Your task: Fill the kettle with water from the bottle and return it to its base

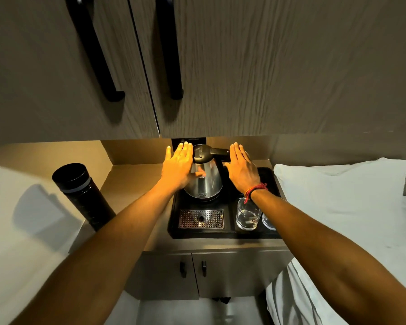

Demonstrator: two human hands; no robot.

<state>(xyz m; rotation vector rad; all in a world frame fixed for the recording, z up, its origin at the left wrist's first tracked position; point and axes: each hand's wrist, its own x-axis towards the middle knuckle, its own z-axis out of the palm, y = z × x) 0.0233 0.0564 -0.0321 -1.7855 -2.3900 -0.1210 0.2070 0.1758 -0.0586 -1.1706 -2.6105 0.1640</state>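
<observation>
I am holding my left hand (pixel 177 164) and right hand (pixel 242 168) spread flat, flanking the kettle (pixel 205 181). The kettle is sitting on the black tray (pixel 230 205); the bottle (pixel 80 193) is standing well apart on the desk (pixel 127 181).

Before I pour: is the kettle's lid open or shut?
Shut. The black lid lies flat on the steel kettle, with no gap showing; both hands are open beside it.

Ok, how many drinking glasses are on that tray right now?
2. One glass stands at the tray's front right, beside the drip grate. A second glass sits just right of it, mostly hidden under the right forearm. More could be hidden there.
</observation>
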